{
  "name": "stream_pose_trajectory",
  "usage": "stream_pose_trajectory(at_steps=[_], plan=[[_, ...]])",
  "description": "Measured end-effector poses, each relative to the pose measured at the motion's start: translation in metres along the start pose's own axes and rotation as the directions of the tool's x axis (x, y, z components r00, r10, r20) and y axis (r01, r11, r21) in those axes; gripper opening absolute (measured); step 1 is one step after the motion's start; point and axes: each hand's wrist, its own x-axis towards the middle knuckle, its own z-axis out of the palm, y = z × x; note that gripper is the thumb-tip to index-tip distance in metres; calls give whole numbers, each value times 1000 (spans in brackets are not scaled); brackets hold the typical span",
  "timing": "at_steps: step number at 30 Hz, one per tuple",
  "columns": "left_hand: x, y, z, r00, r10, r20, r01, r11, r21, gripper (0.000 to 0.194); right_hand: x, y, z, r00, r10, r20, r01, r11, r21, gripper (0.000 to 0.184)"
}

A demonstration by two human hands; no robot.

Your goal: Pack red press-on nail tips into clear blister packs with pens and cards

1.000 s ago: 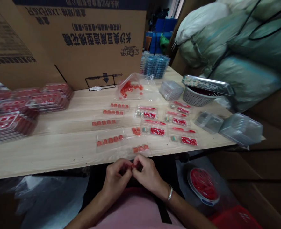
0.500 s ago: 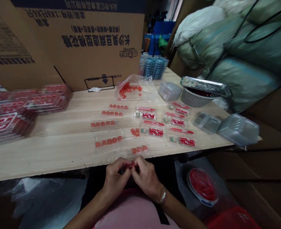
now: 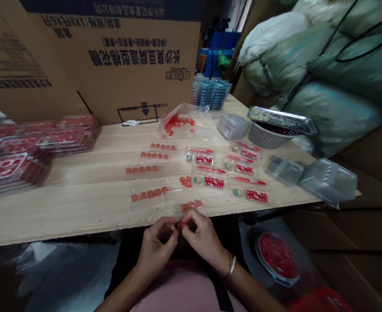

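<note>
My left hand [image 3: 155,247] and my right hand [image 3: 205,238] meet just off the table's front edge, above my lap. Thumbs and forefingers of both are closed in a pinch around a small red piece [image 3: 179,224], mostly hidden by the fingers. Just beyond my right hand, a clear tray [image 3: 204,211] holds 3 small translucent red cups [image 3: 192,205]. A little pile of similar red cups [image 3: 186,181] lies behind it. To the left, a clear tray [image 3: 134,189] carries a row of several red cups [image 3: 150,193], with more such rows farther back.
Clear packs with red sticks and red patterned sachets [image 3: 214,181] lie at centre right. An opened bag of red cups [image 3: 181,123] is behind them. Stacked red packs [image 3: 9,169] stand left, a large carton [image 3: 129,86] at the back, a grey basket [image 3: 265,135] and clear trays [image 3: 329,180] right.
My right hand has tilted and shifted slightly right and up, its fingertips still against the left hand's. The whole view has moved a little; the things on the table stay put.
</note>
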Motion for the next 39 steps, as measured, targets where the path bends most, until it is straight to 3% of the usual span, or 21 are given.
stream_pose_trajectory(at_steps=[4, 8, 11, 14, 16, 17, 19, 21, 23, 28, 31, 35, 39], plan=[[2, 2, -7, 997, 65, 42, -68, 995, 67, 12, -2, -6, -2, 993, 55, 103, -74, 979, 189, 6], [3, 0, -9, 997, 70, 15, -70, 997, 17, 10, -1, -4, -5, 953, 113, 280, -248, 822, 512, 20], [7, 1, -11, 996, 78, 38, -77, 997, -30, 11, 1, 0, -8, 930, 122, 348, -309, 771, 557, 30], [17, 0, -17, 988, 111, 106, -115, 993, 34, 17, 11, 2, -14, 958, 26, 287, -169, 858, 484, 29], [27, -6, -23, 978, 174, 113, -192, 965, 178, 32, 24, 5, -19, 966, -139, 217, 77, 959, 272, 19], [31, -10, -26, 971, 210, 117, -234, 936, 263, 33, 32, 7, -21, 946, -240, 218, 217, 968, 123, 14], [39, -21, -31, 952, 262, 158, -305, 861, 407, 26, 48, 13, -23, 869, -391, 304, 444, 887, -127, 9], [43, -31, -34, 936, 290, 201, -352, 806, 476, 21, 58, 19, -21, 806, -443, 393, 554, 799, -236, 10], [44, -35, -35, 924, 314, 219, -382, 786, 486, 22, 62, 24, -18, 801, -439, 407, 566, 777, -276, 10], [47, -29, -30, 911, 349, 219, -411, 731, 545, 20, 55, 25, -12, 860, -379, 342, 485, 816, -315, 5], [53, -25, -25, 898, 378, 228, -439, 714, 546, 20, 51, 23, -11, 866, -360, 346, 470, 823, -319, 7], [56, -28, -23, 914, 317, 253, -405, 756, 514, 18, 53, 24, -16, 860, -379, 341, 461, 864, -202, 11], [52, -30, -26, 920, 310, 238, -389, 795, 466, 21, 60, 25, -30, 922, -331, 203, 353, 932, -82, 14]])
